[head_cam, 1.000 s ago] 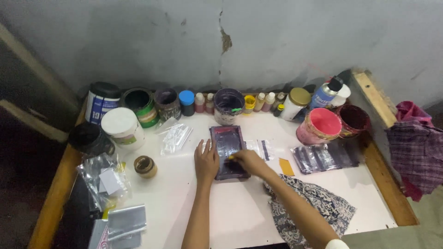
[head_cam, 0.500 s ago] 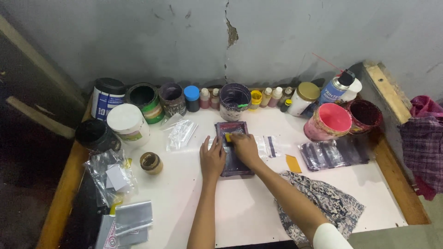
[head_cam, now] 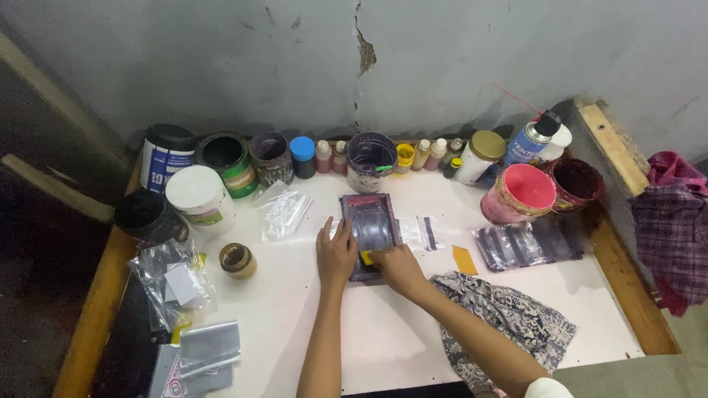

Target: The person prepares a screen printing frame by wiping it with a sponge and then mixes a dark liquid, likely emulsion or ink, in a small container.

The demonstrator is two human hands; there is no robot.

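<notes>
Nearest my viewpoint, a patterned cloth (head_cam: 509, 317) lies on the white table (head_cam: 369, 339), just right of my right forearm. At the near left edge I see a stack of silver pouches (head_cam: 206, 354) and, beyond it, a heap of clear plastic bags (head_cam: 166, 276).

My left hand (head_cam: 335, 254) rests flat, fingers extended, on the left edge of the small purple-stained frame (head_cam: 371, 232) at the table's centre. My right hand (head_cam: 398, 267) sits at the frame's lower right corner, fingers curled around a small yellow piece (head_cam: 366, 257); the two hands are close together, almost touching. I cannot tell how firmly the piece is pinched.

Left of the hands stands a small brown jar (head_cam: 237, 259). To the right, a yellow scraper (head_cam: 464, 259) lies on the table, with a dark plastic sheet (head_cam: 527, 243) beyond it. A clear bag (head_cam: 284, 212) lies left of the frame.

Farthest back, along the wall, stand a white tub (head_cam: 199, 197), a pink-filled can (head_cam: 518, 193), a spray can (head_cam: 532, 140) and a row of small bottles (head_cam: 424, 153).
</notes>
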